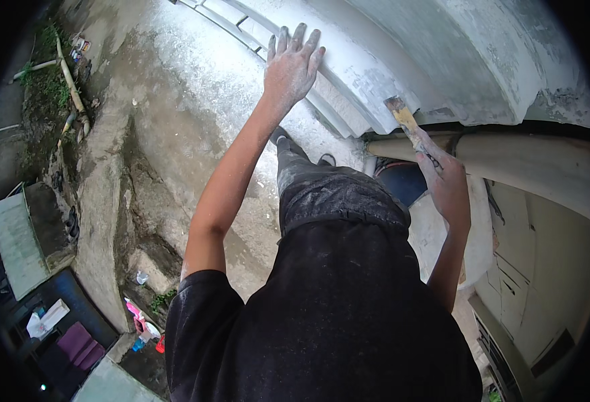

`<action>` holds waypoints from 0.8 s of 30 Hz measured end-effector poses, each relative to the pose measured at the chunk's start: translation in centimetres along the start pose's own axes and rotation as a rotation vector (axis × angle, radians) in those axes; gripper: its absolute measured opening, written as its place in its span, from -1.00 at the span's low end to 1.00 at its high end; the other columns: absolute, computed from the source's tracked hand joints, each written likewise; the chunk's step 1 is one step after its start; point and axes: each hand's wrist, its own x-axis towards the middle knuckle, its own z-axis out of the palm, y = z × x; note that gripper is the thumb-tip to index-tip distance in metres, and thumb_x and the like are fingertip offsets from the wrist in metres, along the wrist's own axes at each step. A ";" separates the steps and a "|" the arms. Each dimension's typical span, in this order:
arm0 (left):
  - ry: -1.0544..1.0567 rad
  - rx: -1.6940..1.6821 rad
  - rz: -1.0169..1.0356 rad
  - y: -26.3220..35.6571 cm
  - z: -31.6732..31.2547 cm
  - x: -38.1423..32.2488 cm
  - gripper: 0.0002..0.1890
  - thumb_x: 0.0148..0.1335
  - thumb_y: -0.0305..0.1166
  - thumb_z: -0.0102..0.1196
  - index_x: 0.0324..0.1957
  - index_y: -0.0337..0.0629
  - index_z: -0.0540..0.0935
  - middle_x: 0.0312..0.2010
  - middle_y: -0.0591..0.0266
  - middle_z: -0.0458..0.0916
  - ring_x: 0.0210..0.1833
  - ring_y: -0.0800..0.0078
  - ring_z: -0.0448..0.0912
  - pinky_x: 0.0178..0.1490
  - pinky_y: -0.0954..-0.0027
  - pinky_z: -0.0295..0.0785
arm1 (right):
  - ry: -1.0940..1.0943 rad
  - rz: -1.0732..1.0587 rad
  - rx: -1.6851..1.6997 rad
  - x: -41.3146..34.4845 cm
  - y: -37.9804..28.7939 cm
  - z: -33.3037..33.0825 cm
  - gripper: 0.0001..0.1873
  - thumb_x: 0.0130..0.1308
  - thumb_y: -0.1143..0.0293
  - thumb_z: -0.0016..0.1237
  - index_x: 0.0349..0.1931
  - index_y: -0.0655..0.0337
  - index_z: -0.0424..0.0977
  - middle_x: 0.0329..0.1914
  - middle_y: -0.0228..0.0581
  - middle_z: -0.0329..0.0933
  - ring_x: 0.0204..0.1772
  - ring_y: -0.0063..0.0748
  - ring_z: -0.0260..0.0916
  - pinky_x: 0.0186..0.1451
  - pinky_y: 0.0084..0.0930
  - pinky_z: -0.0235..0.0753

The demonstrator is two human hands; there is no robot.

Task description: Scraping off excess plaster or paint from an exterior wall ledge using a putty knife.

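Observation:
My left hand (292, 73) lies spread, palm down, on the white, dusty ledge of a wall (360, 65). Its fingers and back are coated in pale powder. In my right hand (445, 183) is a flat scraper (406, 120) with a yellowish, stained body and a rusty brown tip. That tip is at the ledge's near end, beside a patch of flaked, greyish paint; whether it presses on the surface I cannot tell. Below the ledge runs a stepped white moulding (342, 103). White dust also marks my dark trousers (335, 193).
A thick pipe (521, 153) runs along the right, above a dark round container (403, 181). White powder covers the concrete ground (214, 75) by the wall. At left, a concrete kerb (101, 201) borders a drop with bamboo poles (69, 80) and plants. Pink and red items (137, 314) lie lower left.

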 end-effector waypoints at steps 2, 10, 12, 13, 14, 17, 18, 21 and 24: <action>-0.003 0.059 -0.045 -0.3 -0.2 -0.1 -0.44 0.51 -0.02 -0.25 0.44 -0.01 0.31 0.47 0.04 0.24 0.53 -0.06 0.13 0.56 -0.15 -0.04 | -0.007 0.009 0.010 2.0 -0.3 0.4 -0.58 0.43 0.45 -0.10 0.26 0.37 0.42 0.19 -0.01 0.58 0.24 -0.41 0.50 0.35 -0.50 0.31; -0.032 -0.501 0.208 9.4 -0.5 -4.5 -0.36 0.28 -0.43 -0.01 0.42 -0.26 0.27 0.41 -0.12 0.29 0.49 -0.12 0.21 0.53 0.01 0.12 | 0.005 -0.125 -0.165 7.0 1.9 0.6 -0.60 0.43 0.25 -0.05 0.17 0.24 0.52 0.17 0.06 0.55 0.26 0.05 0.45 0.35 -0.33 0.33; -0.035 -0.507 0.203 10.2 -0.4 -4.3 -0.35 0.24 -0.45 0.00 0.41 -0.28 0.29 0.39 -0.13 0.31 0.48 -0.13 0.23 0.53 0.01 0.13 | -0.022 -0.086 -0.152 7.2 0.8 -0.3 -0.60 0.43 0.23 -0.05 0.16 0.25 0.53 0.18 0.06 0.54 0.25 0.05 0.45 0.35 -0.34 0.33; -0.038 -0.507 0.202 10.4 -0.5 -4.4 -0.34 0.20 -0.47 0.02 0.40 -0.29 0.30 0.37 -0.13 0.34 0.47 -0.14 0.24 0.53 0.01 0.14 | -0.046 -0.051 -0.134 7.2 0.1 -0.6 -0.60 0.43 0.22 -0.04 0.15 0.27 0.53 0.19 0.05 0.53 0.25 0.05 0.45 0.34 -0.34 0.33; -0.041 -0.508 0.198 10.8 -0.4 -4.8 -0.34 0.20 -0.47 0.02 0.40 -0.29 0.30 0.37 -0.13 0.34 0.47 -0.14 0.24 0.53 0.01 0.14 | -0.051 -0.049 -0.134 7.1 1.1 -0.5 -0.60 0.43 0.22 -0.04 0.15 0.27 0.53 0.19 0.05 0.53 0.25 0.05 0.45 0.34 -0.34 0.33; -0.051 -0.508 0.237 11.6 0.0 -4.7 -0.36 0.18 -0.46 0.03 0.36 -0.33 0.34 0.33 -0.15 0.38 0.44 -0.14 0.28 0.52 0.01 0.16 | -0.061 -0.246 -0.182 7.4 2.9 -0.9 -0.60 0.43 0.22 -0.05 0.15 0.26 0.53 0.19 0.06 0.54 0.24 0.03 0.46 0.35 -0.34 0.33; -0.020 -0.511 0.192 11.7 0.1 -4.5 -0.38 0.18 -0.46 0.03 0.33 -0.36 0.37 0.32 -0.15 0.40 0.43 -0.14 0.29 0.51 0.01 0.17 | -0.060 -0.173 -0.181 7.4 1.8 -0.6 -0.60 0.44 0.21 -0.04 0.15 0.24 0.53 0.18 0.05 0.54 0.24 0.03 0.46 0.35 -0.34 0.33; -0.002 -0.517 0.162 11.6 -0.3 -4.2 -0.43 0.19 -0.44 0.04 0.29 -0.39 0.42 0.29 -0.13 0.44 0.42 -0.13 0.31 0.49 0.01 0.20 | -0.063 -0.115 -0.145 7.2 1.9 -0.4 -0.61 0.44 0.20 -0.04 0.14 0.22 0.54 0.18 0.04 0.55 0.24 0.03 0.46 0.35 -0.32 0.33; -0.016 -0.529 0.164 12.3 -0.4 -4.7 -0.45 0.21 -0.42 0.05 0.26 -0.40 0.45 0.27 -0.12 0.46 0.41 -0.11 0.33 0.47 0.02 0.24 | -0.045 -0.152 -0.145 6.6 2.4 -0.4 -0.61 0.43 0.19 -0.03 0.13 0.21 0.55 0.16 0.03 0.55 0.23 0.05 0.45 0.34 -0.29 0.34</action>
